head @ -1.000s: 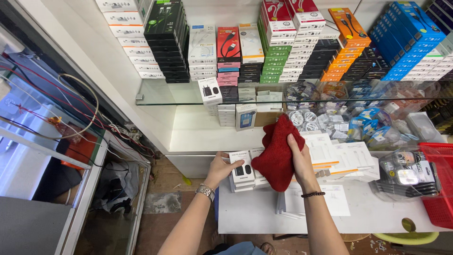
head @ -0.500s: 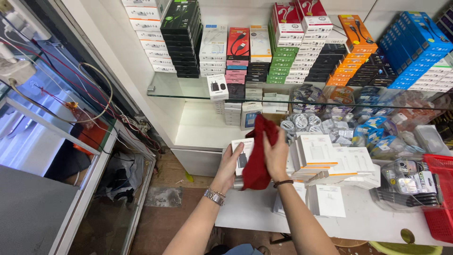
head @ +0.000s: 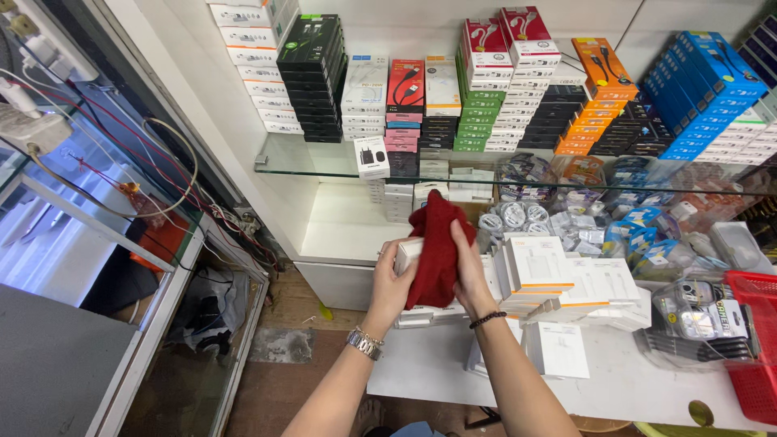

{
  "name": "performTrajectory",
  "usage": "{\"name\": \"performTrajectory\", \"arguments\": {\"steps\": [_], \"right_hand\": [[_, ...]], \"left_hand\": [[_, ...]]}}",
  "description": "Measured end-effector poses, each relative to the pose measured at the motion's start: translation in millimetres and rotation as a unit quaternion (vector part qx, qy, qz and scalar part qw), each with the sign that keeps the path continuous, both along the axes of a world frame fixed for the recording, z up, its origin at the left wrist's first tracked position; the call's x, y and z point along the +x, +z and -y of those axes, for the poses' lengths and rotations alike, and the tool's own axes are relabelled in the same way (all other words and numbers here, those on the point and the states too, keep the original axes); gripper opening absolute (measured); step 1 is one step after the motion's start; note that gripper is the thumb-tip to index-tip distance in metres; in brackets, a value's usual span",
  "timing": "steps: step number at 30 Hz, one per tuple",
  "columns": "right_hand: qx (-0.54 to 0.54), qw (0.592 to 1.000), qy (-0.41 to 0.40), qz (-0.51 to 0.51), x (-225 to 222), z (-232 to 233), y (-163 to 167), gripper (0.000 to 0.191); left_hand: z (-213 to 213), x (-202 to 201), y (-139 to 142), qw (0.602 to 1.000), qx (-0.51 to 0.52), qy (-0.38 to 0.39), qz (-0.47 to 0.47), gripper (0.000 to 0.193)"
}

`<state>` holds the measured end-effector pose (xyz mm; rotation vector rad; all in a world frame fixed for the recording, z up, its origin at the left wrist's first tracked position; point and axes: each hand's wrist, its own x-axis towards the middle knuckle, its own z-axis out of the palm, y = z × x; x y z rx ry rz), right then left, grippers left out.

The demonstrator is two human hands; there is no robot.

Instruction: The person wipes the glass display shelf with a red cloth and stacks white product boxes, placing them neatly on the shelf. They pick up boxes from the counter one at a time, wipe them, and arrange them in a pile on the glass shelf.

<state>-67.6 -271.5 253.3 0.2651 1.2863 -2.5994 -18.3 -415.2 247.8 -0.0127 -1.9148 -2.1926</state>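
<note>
At frame centre, the left hand grips a white box, fingers clamped on it; the right hand presses a red cloth against it, fingers together.

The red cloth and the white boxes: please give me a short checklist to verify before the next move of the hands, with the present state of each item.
1. Right hand has the red cloth: ok, fingers press on it.
2. Left hand steadies the white box: ok, it grips the left end.
3. Cloth covers the box face: ok, it drapes over most of it.
4. Stack of white boxes to the right stands apart from the hands: not ok, it sits right beside the right hand.
5. Glass shelf above leaves room: cannot tell.
</note>
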Motion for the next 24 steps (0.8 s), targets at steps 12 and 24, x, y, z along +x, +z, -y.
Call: {"name": "performTrajectory", "arguments": {"steps": [12,24], "right_hand": [[0.202,0.963,0.093,-0.152,-18,26,2,0.056],[0.188,0.978,-0.065,-0.06,-18,-33,9,0.046]], "left_hand": [[37,-54,-5,0.992,0.117,0.023,0.038,0.045],[119,-234,23,0.921,-0.333,0.155,0.13,0.053]]}}
